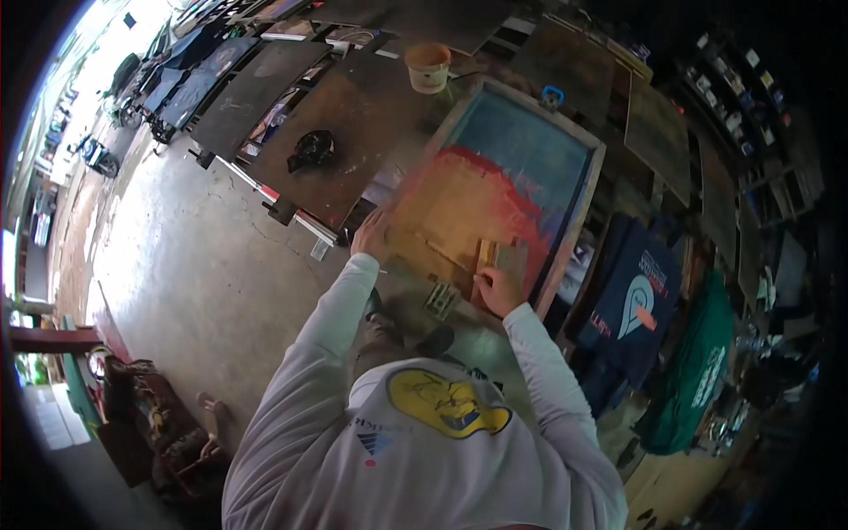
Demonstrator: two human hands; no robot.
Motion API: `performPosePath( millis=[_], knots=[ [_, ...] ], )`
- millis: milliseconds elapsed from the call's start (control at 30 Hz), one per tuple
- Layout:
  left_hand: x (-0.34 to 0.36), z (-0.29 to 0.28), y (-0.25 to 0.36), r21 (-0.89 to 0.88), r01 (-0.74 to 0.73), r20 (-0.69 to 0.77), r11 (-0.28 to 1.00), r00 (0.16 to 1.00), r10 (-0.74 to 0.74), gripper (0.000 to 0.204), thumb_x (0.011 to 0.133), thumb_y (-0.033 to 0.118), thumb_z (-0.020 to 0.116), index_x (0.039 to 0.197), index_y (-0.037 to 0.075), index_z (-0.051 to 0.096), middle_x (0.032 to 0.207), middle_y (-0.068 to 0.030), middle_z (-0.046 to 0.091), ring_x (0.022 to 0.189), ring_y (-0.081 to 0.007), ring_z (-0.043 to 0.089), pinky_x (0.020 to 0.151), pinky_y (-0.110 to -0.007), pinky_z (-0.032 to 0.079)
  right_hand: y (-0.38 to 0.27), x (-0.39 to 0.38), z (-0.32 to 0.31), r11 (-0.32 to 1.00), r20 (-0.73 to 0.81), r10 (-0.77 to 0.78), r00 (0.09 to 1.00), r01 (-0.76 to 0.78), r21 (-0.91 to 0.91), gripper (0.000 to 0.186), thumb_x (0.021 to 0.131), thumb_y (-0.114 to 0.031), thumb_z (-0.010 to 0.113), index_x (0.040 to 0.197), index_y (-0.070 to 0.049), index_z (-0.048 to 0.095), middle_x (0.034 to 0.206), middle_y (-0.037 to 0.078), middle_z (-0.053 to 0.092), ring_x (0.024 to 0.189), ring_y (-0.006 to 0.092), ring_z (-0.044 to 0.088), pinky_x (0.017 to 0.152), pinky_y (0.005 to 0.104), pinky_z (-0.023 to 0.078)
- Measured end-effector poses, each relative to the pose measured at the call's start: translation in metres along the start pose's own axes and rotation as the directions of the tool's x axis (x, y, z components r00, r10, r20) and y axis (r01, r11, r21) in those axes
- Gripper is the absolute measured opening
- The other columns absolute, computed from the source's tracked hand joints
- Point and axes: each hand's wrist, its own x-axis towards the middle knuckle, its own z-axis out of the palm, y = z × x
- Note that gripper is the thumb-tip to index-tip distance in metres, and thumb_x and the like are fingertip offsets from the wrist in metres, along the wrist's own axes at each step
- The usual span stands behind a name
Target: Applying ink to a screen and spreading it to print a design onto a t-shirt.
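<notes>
A screen printing frame (590,205) lies slanted before me, its wooden rim around a blue mesh with red and orange-yellow ink smeared over it. My right hand (501,290) is closed around a wooden squeegee (510,259) at the near right part of the mesh. At the frame's near left side, my left hand (369,233) grips the edge, its fingertips partly hidden. A blue clamp (553,95) sits at the far end of the frame.
An orange-stained bucket (428,69) and a crumpled black plastic bag (312,150) stand on dark boards to the left. At right hang a printed navy shirt (629,291) and a green cloth (693,367). Shelves (738,88) stand farther right; concrete floor (221,265) spreads left.
</notes>
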Motion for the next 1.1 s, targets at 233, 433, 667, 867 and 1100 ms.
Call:
performPosePath(
  millis=[233, 433, 667, 867, 1100],
  knots=[
    [-0.007, 0.0, 0.001, 0.01, -0.003, 0.028, 1.0, 1.0, 0.002, 0.037, 0.086, 0.007, 0.059, 0.123, 0.009, 0.06, 0.138, -0.0145, 0.059, 0.128, -0.0365, 0.055, 0.105, -0.044, 0.048, -0.001, -0.004, 0.01, 0.991, -0.054, 0.03, 0.998, -0.023, 0.134, 0.024, 0.095, -0.026, 0.067, 0.105, -0.004, 0.07, 0.089, 0.019, 0.071, 0.081, 0.0327, 0.07, 0.071, 0.0395, 0.054],
    [-0.011, 0.009, -0.01, 0.041, -0.021, -0.045, 0.999, 0.999, 0.023, 0.027, 0.088, 0.004, 0.056, 0.114, 0.007, 0.062, 0.138, -0.0157, 0.06, 0.126, -0.0374, 0.056, 0.104, -0.042, 0.048, 0.008, 0.02, 0.031, 0.997, -0.062, -0.049, 0.997, 0.045, -0.062, 0.023, 0.098, -0.026, 0.061, 0.101, -0.004, 0.069, 0.088, 0.02, 0.07, 0.081, 0.0396, 0.068, 0.069, 0.0444, 0.052],
    [-0.004, 0.008, -0.014, 0.044, 0.024, 0.027, 0.999, 0.999, -0.025, 0.041, 0.088, 0.01, 0.057, 0.129, 0.009, 0.059, 0.14, -0.0125, 0.058, 0.128, -0.0353, 0.054, 0.105, -0.044, 0.048, -0.001, 0.013, -0.002, 0.997, -0.07, -0.068, 0.995, 0.065, -0.043, 0.02, 0.098, -0.021, 0.06, 0.099, -0.004, 0.07, 0.077, 0.017, 0.069, 0.074, 0.0385, 0.067, 0.065, 0.0439, 0.051],
    [-0.009, 0.003, 0.0, 0.057, 0.04, 0.058, 0.998, 0.997, -0.043, 0.04, 0.084, 0.008, 0.06, 0.124, 0.01, 0.06, 0.143, -0.0101, 0.057, 0.129, -0.034, 0.054, 0.105, -0.043, 0.048, -0.006, 0.013, 0.014, 0.997, 0.014, -0.024, 1.0, 0.023, 0.073, 0.02, 0.096, -0.024, 0.063, 0.1, -0.005, 0.069, 0.08, 0.017, 0.069, 0.075, 0.0378, 0.068, 0.067, 0.0445, 0.052],
    [-0.012, 0.004, -0.004, 0.05, 0.076, 0.072, 0.996, 0.994, -0.079, 0.042, 0.082, 0.008, 0.062, 0.124, 0.011, 0.06, 0.146, -0.0106, 0.055, 0.132, -0.0334, 0.052, 0.108, -0.042, 0.047, 0.0, 0.021, 0.034, 0.951, -0.14, -0.113, 0.984, 0.066, -0.302, 0.017, 0.093, -0.023, 0.066, 0.097, -0.007, 0.068, 0.089, 0.019, 0.069, 0.085, 0.0402, 0.065, 0.073, 0.0479, 0.052]
  ],
)
